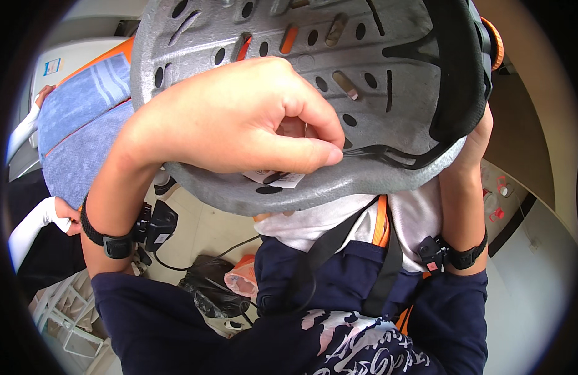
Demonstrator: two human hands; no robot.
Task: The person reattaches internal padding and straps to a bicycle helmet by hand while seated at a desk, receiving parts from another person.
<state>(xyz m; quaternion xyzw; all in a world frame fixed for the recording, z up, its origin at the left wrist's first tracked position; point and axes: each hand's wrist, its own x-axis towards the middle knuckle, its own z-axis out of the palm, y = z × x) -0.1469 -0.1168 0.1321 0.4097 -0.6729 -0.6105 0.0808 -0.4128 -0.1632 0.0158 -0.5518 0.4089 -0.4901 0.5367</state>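
Observation:
A bicycle helmet (414,87) is held up before me, its grey foam inside turned toward me. Across its right side runs a thick black headband (458,94), narrowing into a thin black band (389,153) along the near rim. My left hand (245,119) reaches over the hollow, thumb and forefinger pinched on the end of that thin band. Below it a white label (289,181) partly shows. My right hand (473,144) supports the helmet's right side from outside; most of its fingers are hidden behind the shell.
Another person's hand (67,215) and white sleeve are at the left, beside a blue towel (82,103). On the floor lie a black plastic bag (214,290) and a cable. A white wire rack (70,319) stands lower left. Small devices (161,226) are strapped to my forearms.

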